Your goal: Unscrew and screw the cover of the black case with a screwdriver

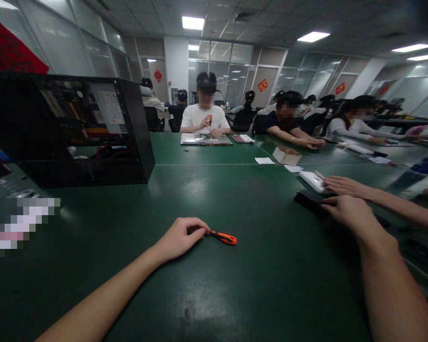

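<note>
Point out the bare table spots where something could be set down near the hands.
Widest bare patch: the green table between the open computer case, the left hand on the orange screwdriver, and the right hand. Also bare: the near edge between both forearms. Crowded: the right side, with the black flat object, white device and a neighbour's hand.

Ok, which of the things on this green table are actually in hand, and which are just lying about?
In hand:
- orange-handled screwdriver, left hand closed on its end
- flat black part, right hand resting on it

Lying about:
- open black computer case, far left
- small cardboard box
- white paper slips
- white device, under another person's hand
</note>
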A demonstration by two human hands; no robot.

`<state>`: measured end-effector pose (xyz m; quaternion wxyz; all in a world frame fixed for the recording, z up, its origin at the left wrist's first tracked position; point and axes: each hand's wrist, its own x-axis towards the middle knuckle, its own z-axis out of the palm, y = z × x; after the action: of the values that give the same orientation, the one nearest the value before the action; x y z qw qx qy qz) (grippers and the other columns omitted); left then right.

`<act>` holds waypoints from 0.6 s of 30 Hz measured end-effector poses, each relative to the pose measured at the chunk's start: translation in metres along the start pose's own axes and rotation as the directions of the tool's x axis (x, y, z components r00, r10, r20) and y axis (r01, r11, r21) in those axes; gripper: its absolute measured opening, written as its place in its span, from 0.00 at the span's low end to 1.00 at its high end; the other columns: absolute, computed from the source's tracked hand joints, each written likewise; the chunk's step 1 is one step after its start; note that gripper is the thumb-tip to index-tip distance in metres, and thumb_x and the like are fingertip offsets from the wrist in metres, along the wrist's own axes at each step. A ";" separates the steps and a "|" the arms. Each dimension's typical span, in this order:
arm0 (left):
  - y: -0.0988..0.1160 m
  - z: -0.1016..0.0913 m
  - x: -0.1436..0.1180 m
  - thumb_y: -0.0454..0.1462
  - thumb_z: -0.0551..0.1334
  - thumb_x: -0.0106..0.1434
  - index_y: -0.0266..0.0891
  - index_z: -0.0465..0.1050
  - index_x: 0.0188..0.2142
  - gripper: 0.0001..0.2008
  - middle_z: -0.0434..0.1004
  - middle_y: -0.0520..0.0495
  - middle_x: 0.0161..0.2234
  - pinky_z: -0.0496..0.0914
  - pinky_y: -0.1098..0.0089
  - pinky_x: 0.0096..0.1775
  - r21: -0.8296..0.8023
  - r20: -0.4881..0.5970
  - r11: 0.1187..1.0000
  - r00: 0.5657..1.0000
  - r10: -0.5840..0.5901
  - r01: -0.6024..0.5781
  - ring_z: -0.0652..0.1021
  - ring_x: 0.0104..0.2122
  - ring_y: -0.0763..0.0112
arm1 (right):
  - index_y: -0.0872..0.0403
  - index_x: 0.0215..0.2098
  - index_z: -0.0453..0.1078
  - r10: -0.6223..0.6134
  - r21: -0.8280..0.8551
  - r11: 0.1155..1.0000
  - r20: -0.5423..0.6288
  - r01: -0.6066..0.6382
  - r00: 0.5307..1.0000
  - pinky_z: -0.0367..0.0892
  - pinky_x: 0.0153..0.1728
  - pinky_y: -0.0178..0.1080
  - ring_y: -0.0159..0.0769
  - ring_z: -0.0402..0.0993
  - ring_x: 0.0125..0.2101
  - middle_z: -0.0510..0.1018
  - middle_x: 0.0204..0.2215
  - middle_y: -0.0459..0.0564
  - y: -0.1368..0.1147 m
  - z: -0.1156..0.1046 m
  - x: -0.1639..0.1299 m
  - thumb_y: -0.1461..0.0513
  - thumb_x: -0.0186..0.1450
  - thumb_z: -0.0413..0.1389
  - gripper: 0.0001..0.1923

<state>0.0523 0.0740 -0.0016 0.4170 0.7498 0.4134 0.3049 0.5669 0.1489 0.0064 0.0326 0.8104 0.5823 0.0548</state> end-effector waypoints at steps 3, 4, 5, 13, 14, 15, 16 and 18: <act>0.002 0.000 0.000 0.38 0.60 0.67 0.36 0.81 0.39 0.11 0.83 0.45 0.35 0.72 0.68 0.42 0.011 -0.002 1.000 1.000 0.006 -0.006 0.80 0.35 0.65 | 0.52 0.52 0.78 -0.033 -0.013 0.999 0.023 0.034 0.999 0.70 0.44 0.41 0.47 0.78 0.48 0.80 0.50 0.58 -0.006 -0.003 -0.003 0.62 0.69 0.54 0.17; 0.002 -0.001 0.000 0.38 0.60 0.67 0.36 0.81 0.39 0.11 0.83 0.45 0.35 0.72 0.68 0.42 0.010 -0.003 1.000 1.000 0.007 -0.007 0.80 0.35 0.65 | 0.53 0.53 0.77 -0.046 -0.018 0.999 0.023 0.046 0.999 0.69 0.46 0.41 0.48 0.77 0.50 0.80 0.51 0.59 -0.009 -0.003 -0.005 0.63 0.69 0.53 0.17; 0.002 -0.001 0.001 0.38 0.60 0.67 0.36 0.81 0.39 0.11 0.83 0.45 0.35 0.72 0.68 0.41 0.007 -0.003 1.000 1.000 0.006 -0.006 0.80 0.35 0.65 | 0.54 0.55 0.76 -0.056 -0.021 0.998 0.018 0.057 0.998 0.69 0.47 0.42 0.49 0.76 0.51 0.78 0.53 0.61 -0.011 -0.003 -0.006 0.63 0.69 0.52 0.18; 0.001 0.000 0.002 0.39 0.60 0.66 0.36 0.81 0.38 0.11 0.83 0.44 0.35 0.72 0.68 0.40 -0.010 -0.003 1.000 1.000 0.011 -0.011 0.80 0.35 0.65 | 0.58 0.56 0.72 -0.020 0.022 1.000 -0.060 0.021 0.998 0.69 0.46 0.42 0.50 0.76 0.50 0.79 0.50 0.63 -0.026 0.005 -0.012 0.59 0.71 0.51 0.20; 0.001 0.000 0.003 0.39 0.60 0.66 0.36 0.81 0.38 0.11 0.83 0.45 0.35 0.72 0.68 0.40 -0.009 -0.001 1.000 1.000 0.010 -0.010 0.80 0.35 0.65 | 0.58 0.57 0.72 -0.011 0.026 1.000 -0.063 0.012 0.998 0.69 0.46 0.42 0.50 0.77 0.50 0.79 0.49 0.63 -0.025 0.006 -0.011 0.59 0.70 0.51 0.20; 0.001 0.000 0.003 0.39 0.60 0.66 0.36 0.81 0.38 0.12 0.83 0.45 0.35 0.72 0.68 0.40 -0.009 0.001 1.000 1.000 0.007 -0.007 0.80 0.35 0.65 | 0.58 0.57 0.72 -0.002 0.029 1.000 -0.065 0.003 0.998 0.69 0.45 0.43 0.51 0.77 0.50 0.79 0.49 0.63 -0.024 0.006 -0.011 0.59 0.70 0.53 0.20; 0.001 0.000 0.003 0.39 0.60 0.66 0.36 0.81 0.39 0.12 0.83 0.45 0.35 0.72 0.68 0.40 -0.010 0.002 1.000 1.000 0.003 -0.003 0.80 0.35 0.65 | 0.58 0.57 0.73 0.006 0.032 0.999 -0.068 -0.004 0.998 0.69 0.44 0.43 0.52 0.77 0.49 0.80 0.48 0.64 -0.022 0.006 -0.011 0.59 0.69 0.54 0.20; 0.001 0.000 0.003 0.40 0.60 0.67 0.36 0.81 0.39 0.12 0.83 0.45 0.35 0.72 0.68 0.40 -0.016 0.003 1.000 1.000 -0.008 0.008 0.80 0.35 0.65 | 0.60 0.54 0.75 0.005 0.044 0.999 -0.092 -0.001 0.996 0.69 0.42 0.43 0.53 0.78 0.47 0.80 0.47 0.66 -0.019 0.005 -0.010 0.59 0.68 0.56 0.20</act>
<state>0.0538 0.0763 -0.0002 0.4247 0.7454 0.4133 0.3054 0.5468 0.1452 -0.0009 -0.0123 0.8086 0.5829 0.0793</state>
